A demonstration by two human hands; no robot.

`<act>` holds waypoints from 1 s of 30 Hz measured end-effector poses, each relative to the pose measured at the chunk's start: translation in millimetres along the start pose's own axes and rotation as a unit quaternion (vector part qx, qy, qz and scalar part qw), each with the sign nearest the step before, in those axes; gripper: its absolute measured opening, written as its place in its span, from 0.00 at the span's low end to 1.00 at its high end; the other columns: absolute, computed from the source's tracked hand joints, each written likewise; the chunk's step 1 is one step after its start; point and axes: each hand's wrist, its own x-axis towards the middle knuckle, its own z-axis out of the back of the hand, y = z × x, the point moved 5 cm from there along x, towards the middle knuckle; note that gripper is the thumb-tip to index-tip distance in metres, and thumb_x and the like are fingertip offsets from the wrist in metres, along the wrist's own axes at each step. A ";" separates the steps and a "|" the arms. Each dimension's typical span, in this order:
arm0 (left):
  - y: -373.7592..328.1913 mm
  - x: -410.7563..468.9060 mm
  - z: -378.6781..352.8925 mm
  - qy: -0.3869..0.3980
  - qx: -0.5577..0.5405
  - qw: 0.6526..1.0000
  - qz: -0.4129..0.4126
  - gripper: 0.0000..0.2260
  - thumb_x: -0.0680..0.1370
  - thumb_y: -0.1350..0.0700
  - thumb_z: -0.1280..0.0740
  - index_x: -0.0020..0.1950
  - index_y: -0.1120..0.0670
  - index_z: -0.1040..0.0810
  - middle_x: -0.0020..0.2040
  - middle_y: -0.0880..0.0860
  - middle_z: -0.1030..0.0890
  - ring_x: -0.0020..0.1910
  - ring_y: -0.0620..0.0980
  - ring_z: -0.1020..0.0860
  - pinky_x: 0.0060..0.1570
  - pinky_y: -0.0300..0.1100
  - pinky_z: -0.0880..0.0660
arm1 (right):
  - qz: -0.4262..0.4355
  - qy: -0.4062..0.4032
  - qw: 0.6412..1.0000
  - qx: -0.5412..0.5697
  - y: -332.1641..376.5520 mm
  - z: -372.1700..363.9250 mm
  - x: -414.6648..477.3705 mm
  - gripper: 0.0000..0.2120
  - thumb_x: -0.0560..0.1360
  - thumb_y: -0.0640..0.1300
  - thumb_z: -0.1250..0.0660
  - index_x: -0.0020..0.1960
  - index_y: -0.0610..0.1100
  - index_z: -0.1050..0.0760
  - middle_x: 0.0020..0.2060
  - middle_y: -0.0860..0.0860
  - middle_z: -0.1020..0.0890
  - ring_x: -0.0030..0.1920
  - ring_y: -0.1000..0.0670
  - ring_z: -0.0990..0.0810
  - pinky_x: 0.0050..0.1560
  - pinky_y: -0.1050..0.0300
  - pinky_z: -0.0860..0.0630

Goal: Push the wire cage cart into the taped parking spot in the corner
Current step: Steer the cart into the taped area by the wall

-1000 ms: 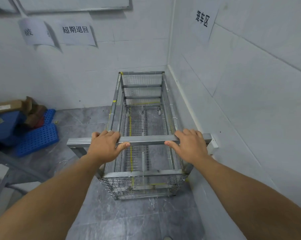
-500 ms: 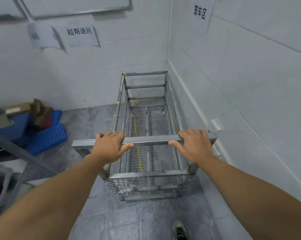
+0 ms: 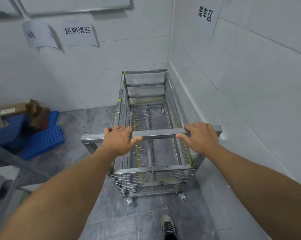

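The wire cage cart [image 3: 153, 181] is a long silver mesh box on small casters. Its far end sits close to the back wall and its right side runs along the right wall, in the corner. Yellow tape [image 3: 137, 153] shows on the floor through the mesh bottom. My left hand [image 3: 119, 140] grips the left part of the metal push bar [image 3: 157, 133]. My right hand [image 3: 200, 137] grips the same bar further right, fingers over the top and thumb under.
Blue plastic pallets [image 3: 42, 138] with cardboard boxes [image 3: 13, 108] lie at the left by the back wall. A grey metal frame [image 3: 9, 163] stands at the near left. My shoe [image 3: 168, 226] is on the grey floor behind the cart. Paper signs [image 3: 78, 31] hang on the walls.
The cart has rolled forward toward the corner, with both hands staying on the bar. My foot has stepped into view behind it.
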 end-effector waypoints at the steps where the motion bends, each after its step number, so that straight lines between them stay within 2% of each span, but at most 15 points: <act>1: 1.3 9.9 0.1 0.002 0.002 1.000 0.002 0.27 0.76 0.29 0.56 0.48 0.49 0.31 0.48 0.49 0.23 0.51 0.52 0.28 0.56 0.54 0.39 | 0.001 -0.002 1.000 0.001 -3.2 -1.2 9.4 0.35 0.72 0.75 0.58 0.54 0.51 0.26 0.46 0.49 0.21 0.50 0.45 0.24 0.56 0.45 0.32; 5: 11.8 46.9 1.5 0.006 0.006 1.000 0.011 0.30 0.73 0.28 0.59 0.48 0.49 0.31 0.46 0.47 0.26 0.48 0.49 0.32 0.55 0.52 0.39 | 0.005 -0.017 1.000 0.017 -10.4 -8.5 47.2 0.33 0.73 0.74 0.55 0.53 0.50 0.25 0.46 0.49 0.20 0.50 0.44 0.24 0.56 0.45 0.32; 8: 26.4 73.4 -0.4 -0.006 -0.004 1.000 0.021 0.32 0.72 0.27 0.60 0.48 0.50 0.30 0.46 0.48 0.24 0.48 0.50 0.29 0.52 0.51 0.41 | 0.010 -0.019 1.000 0.022 -9.9 -10.9 74.8 0.31 0.74 0.73 0.53 0.54 0.50 0.25 0.48 0.48 0.20 0.51 0.44 0.25 0.57 0.45 0.33; 12: 37.6 101.7 -2.1 -0.014 -0.013 0.999 0.028 0.31 0.73 0.27 0.58 0.48 0.50 0.30 0.46 0.49 0.24 0.47 0.50 0.31 0.51 0.51 0.41 | 0.007 -0.033 0.999 0.025 -13.5 -14.2 102.1 0.33 0.74 0.74 0.53 0.55 0.50 0.25 0.48 0.48 0.20 0.50 0.44 0.25 0.56 0.45 0.32; 18: 37.9 131.4 1.0 -0.005 -0.029 0.999 0.032 0.28 0.72 0.27 0.56 0.46 0.50 0.33 0.47 0.50 0.26 0.51 0.54 0.29 0.54 0.54 0.37 | 0.006 -0.042 0.999 0.019 -22.4 -17.8 132.0 0.32 0.75 0.74 0.54 0.53 0.49 0.26 0.46 0.48 0.21 0.49 0.43 0.26 0.53 0.46 0.35; 21: 38.7 145.3 3.5 0.000 -0.027 0.999 0.033 0.30 0.72 0.27 0.57 0.46 0.50 0.32 0.47 0.51 0.25 0.49 0.53 0.31 0.54 0.55 0.38 | -0.011 -0.047 0.998 0.028 -26.4 -18.2 144.3 0.35 0.74 0.74 0.56 0.56 0.48 0.25 0.48 0.48 0.20 0.51 0.42 0.25 0.56 0.45 0.35; 25: 41.9 158.7 6.4 0.017 -0.030 0.999 0.027 0.31 0.72 0.26 0.57 0.48 0.50 0.30 0.49 0.51 0.23 0.52 0.54 0.28 0.56 0.57 0.37 | -0.047 -0.025 0.998 0.036 -24.8 -17.0 157.4 0.36 0.75 0.73 0.58 0.60 0.49 0.25 0.54 0.47 0.20 0.56 0.41 0.26 0.61 0.43 0.37; 30: 43.1 166.3 8.4 0.050 -0.051 0.997 0.007 0.31 0.71 0.25 0.57 0.45 0.50 0.32 0.45 0.50 0.27 0.54 0.54 0.28 0.58 0.59 0.34 | -0.078 -0.009 0.996 0.043 -24.6 -16.5 164.6 0.35 0.76 0.72 0.59 0.57 0.50 0.24 0.55 0.46 0.21 0.58 0.42 0.27 0.64 0.43 0.40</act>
